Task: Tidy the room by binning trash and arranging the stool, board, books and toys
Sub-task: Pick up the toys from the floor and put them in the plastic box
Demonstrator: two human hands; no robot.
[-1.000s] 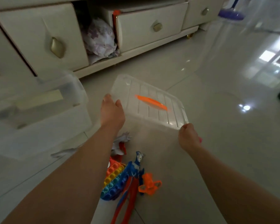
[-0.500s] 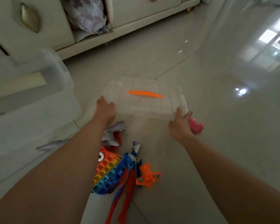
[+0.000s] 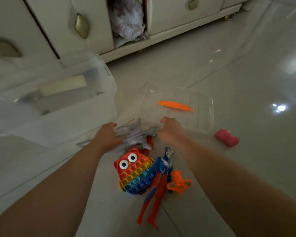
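A clear lid (image 3: 202, 117) with an orange handle (image 3: 174, 106) lies flat on the floor. Just in front of it is a grey toy plane (image 3: 137, 135). My left hand (image 3: 108, 134) curls round the plane's left end. My right hand (image 3: 171, 129) is at the plane's right end, over the lid's near edge, with its fingers hidden. Nearer to me lie a rainbow owl pop toy (image 3: 133, 171), a blue and red action figure (image 3: 159, 178) and a small orange toy (image 3: 179, 183). A pink toy (image 3: 226, 137) sits right of the lid.
An open clear storage bin (image 3: 67, 117) stands at the left. A cream cabinet (image 3: 169, 16) runs along the back, with a cloth bundle (image 3: 128, 17) stuffed in its gap. Glossy tiled floor stretches to the right.
The lid went down flat onto the floor and both hands came off its near corners. They moved inward to the grey toy plane.
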